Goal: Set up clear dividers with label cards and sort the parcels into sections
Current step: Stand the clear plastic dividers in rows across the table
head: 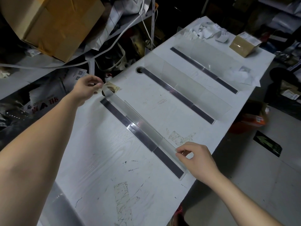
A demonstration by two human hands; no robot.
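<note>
A clear divider [143, 126] with a dark base strip stands across the white table [97, 160], nearest to me. My left hand [87, 91] pinches its far top corner. My right hand [196, 158] pinches its near top corner. Two more clear dividers, a middle one [184, 88] and a far one [210, 62], stand on dark strips further along the table. A small brown parcel [244, 44] sits at the table's far right corner. Crumpled white label papers [206, 32] lie at the far end.
A large cardboard box [53, 25] sits on cluttered shelving at the left, with white cables [114, 44] and bags below it. A round cable hole [140, 70] is in the table. An orange bag [250, 121] lies on the floor at the right.
</note>
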